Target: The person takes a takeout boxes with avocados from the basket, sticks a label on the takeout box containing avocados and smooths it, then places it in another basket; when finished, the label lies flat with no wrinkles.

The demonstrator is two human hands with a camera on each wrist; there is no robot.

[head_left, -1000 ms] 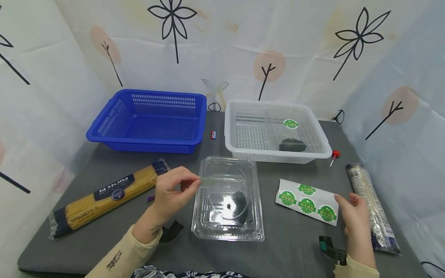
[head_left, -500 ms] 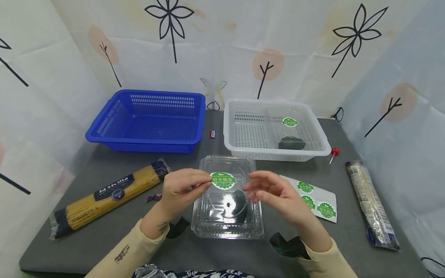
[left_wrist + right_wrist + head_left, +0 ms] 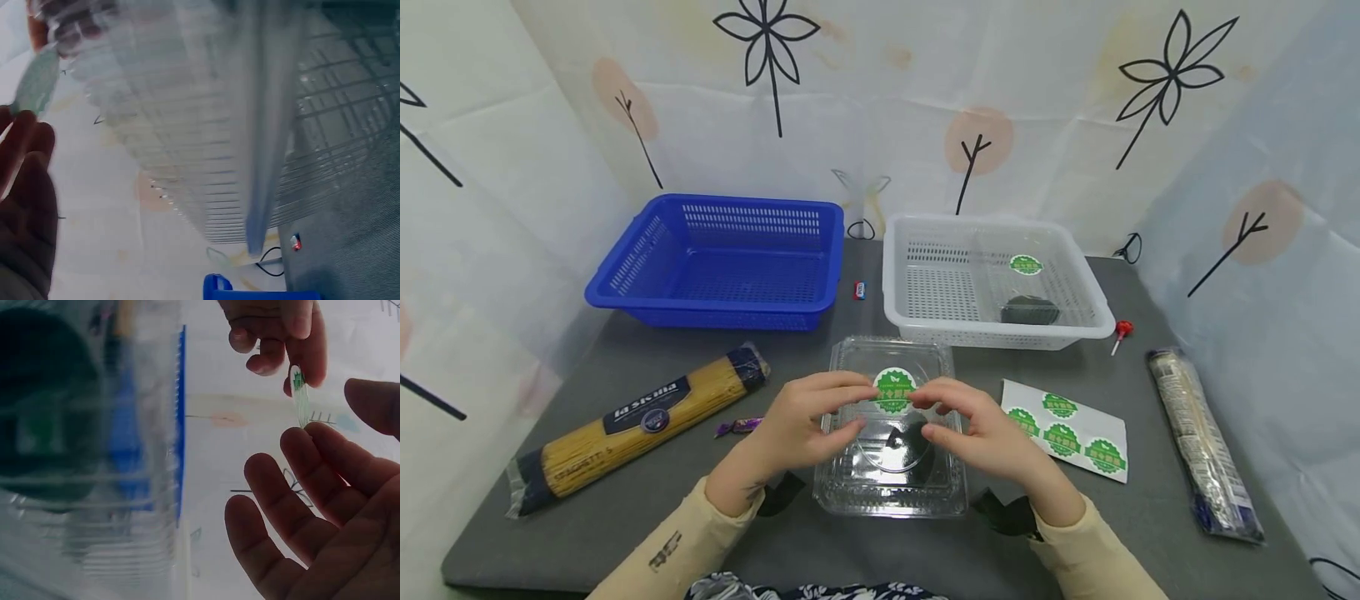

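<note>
A round green-and-white sticker [image 3: 893, 390] is held edge-on above a clear plastic clamshell box [image 3: 842, 475] with a dark, rounded thing inside. My left hand [image 3: 811, 417] holds the sticker's left edge at the fingertips, its thumb apart below. In the right wrist view the sticker [image 3: 300, 394] stands between the two hands. My right hand [image 3: 981, 429] touches the opposite edge with its fingertips, fingers extended and thumb well away. The left wrist view shows the sticker [image 3: 36, 81] beside the box's blurred ribbed wall [image 3: 187, 137].
A sticker sheet [image 3: 1090, 433] lies right of the box. Behind stand a blue basket [image 3: 752, 321] and a white basket [image 3: 940, 333] with another clear box. Spaghetti packs [image 3: 640, 425] flank both sides. A purple-wrapped sweet [image 3: 741, 426], a small red-blue packet [image 3: 859, 290] and a lollipop [image 3: 1122, 333] lie around.
My right hand has come from the sticker sheet to the sticker's right edge. The sticker has turned face up above the box, and my left thumb has parted from it.
</note>
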